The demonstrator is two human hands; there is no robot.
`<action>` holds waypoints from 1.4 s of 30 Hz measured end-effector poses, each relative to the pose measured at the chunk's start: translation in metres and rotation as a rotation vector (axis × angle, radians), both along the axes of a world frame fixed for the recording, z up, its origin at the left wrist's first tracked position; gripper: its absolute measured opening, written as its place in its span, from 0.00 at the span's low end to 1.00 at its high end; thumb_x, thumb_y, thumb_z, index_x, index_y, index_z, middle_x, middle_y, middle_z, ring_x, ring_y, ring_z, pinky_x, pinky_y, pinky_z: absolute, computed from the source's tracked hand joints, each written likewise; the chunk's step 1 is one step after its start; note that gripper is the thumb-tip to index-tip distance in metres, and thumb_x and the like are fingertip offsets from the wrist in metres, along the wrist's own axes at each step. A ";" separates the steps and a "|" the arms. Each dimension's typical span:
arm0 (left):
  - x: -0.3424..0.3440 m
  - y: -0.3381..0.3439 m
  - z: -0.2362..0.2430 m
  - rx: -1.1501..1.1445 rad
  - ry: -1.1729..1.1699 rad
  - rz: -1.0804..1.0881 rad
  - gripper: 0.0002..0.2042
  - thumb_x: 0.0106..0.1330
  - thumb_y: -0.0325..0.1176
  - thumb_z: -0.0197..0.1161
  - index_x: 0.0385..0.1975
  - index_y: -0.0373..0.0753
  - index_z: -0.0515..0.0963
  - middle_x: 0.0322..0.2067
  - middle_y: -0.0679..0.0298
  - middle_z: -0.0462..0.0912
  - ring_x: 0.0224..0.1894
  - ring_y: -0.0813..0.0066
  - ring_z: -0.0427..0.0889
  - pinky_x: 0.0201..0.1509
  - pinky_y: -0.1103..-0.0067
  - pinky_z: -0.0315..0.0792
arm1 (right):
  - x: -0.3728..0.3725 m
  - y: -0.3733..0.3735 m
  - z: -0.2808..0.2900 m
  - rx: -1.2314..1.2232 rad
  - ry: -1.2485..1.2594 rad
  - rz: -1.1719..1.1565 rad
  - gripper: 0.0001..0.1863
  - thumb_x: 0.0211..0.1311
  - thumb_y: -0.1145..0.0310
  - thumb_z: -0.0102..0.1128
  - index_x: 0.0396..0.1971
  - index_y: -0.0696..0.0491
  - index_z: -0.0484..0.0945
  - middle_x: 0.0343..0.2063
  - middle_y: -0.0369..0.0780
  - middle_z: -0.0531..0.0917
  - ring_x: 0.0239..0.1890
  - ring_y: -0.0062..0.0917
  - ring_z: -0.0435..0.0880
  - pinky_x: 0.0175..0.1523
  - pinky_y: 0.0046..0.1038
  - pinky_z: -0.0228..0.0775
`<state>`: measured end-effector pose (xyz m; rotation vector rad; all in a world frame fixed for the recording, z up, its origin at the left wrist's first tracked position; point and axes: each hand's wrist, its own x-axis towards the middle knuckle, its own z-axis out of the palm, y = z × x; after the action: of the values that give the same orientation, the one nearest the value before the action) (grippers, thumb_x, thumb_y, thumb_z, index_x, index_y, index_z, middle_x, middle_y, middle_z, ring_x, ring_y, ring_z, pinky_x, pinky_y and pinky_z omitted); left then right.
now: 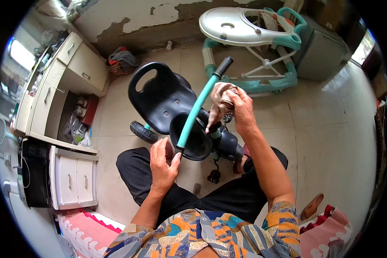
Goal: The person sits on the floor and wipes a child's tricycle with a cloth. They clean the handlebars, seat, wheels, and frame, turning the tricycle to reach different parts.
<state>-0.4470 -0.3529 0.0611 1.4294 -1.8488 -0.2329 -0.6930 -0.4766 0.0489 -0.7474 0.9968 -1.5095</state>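
Observation:
A child's tricycle has a black seat [157, 101], a black bucket [195, 144] and a teal handlebar [196, 109] crossing at a slant. My left hand [163, 165] is closed loosely on the handlebar's near end, whose grip is mostly hidden under it. My right hand [243, 107] grips a crumpled pale patterned cloth [220, 99] just right of the bar, below its far black grip [223, 67]. The cloth's lower tip hangs by the bucket.
A white and teal baby walker [223, 27] stands at the back right, beside a grey cabinet. A cream desk [45, 120] and small white drawers [69, 178] line the left. A cloth heap lies by the wall; a brown slipper [311, 206] lies lower right. My legs flank the tricycle's front.

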 end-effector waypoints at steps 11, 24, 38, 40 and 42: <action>-0.001 0.012 -0.026 0.539 0.394 -0.037 0.22 0.60 0.26 0.67 0.54 0.30 0.72 0.30 0.58 0.79 0.29 0.72 0.77 0.38 0.77 0.74 | 0.048 -0.009 -0.004 0.028 0.042 0.119 0.15 0.60 0.74 0.62 0.47 0.57 0.74 0.34 0.36 0.81 0.31 0.17 0.81 0.36 0.20 0.74; 0.030 -0.011 -0.039 0.439 0.333 -0.114 0.24 0.56 0.24 0.66 0.55 0.34 0.73 0.29 0.61 0.77 0.29 0.78 0.75 0.37 0.80 0.73 | 0.031 -0.063 -0.021 0.043 -0.489 -0.109 0.10 0.58 0.84 0.60 0.39 0.58 0.79 0.33 0.38 0.84 0.34 0.22 0.84 0.40 0.25 0.80; 0.083 -0.068 -0.036 0.403 -0.279 0.023 0.14 0.55 0.27 0.63 0.42 0.38 0.73 0.26 0.43 0.77 0.33 0.41 0.79 0.36 0.62 0.72 | 0.044 -0.036 -0.015 0.072 0.036 0.196 0.09 0.57 0.82 0.59 0.37 0.55 0.80 0.32 0.39 0.84 0.32 0.19 0.83 0.37 0.24 0.75; 0.079 -0.072 -0.036 0.338 -0.354 0.021 0.15 0.57 0.30 0.64 0.44 0.38 0.73 0.30 0.44 0.80 0.36 0.41 0.80 0.38 0.58 0.73 | 0.050 -0.035 -0.020 0.078 0.044 0.129 0.09 0.58 0.83 0.54 0.35 0.56 0.79 0.31 0.39 0.84 0.32 0.21 0.83 0.36 0.25 0.74; 0.070 -0.073 -0.037 0.168 -0.330 -0.024 0.15 0.59 0.33 0.64 0.45 0.38 0.72 0.32 0.45 0.82 0.37 0.40 0.81 0.40 0.56 0.74 | 0.063 -0.030 -0.028 0.073 0.090 0.102 0.10 0.58 0.83 0.51 0.35 0.57 0.80 0.32 0.39 0.84 0.33 0.22 0.83 0.37 0.25 0.73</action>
<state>-0.3770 -0.4259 0.0237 1.6393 -2.1547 -0.1752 -0.6303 -0.5066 0.0209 -0.8080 1.0591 -1.3548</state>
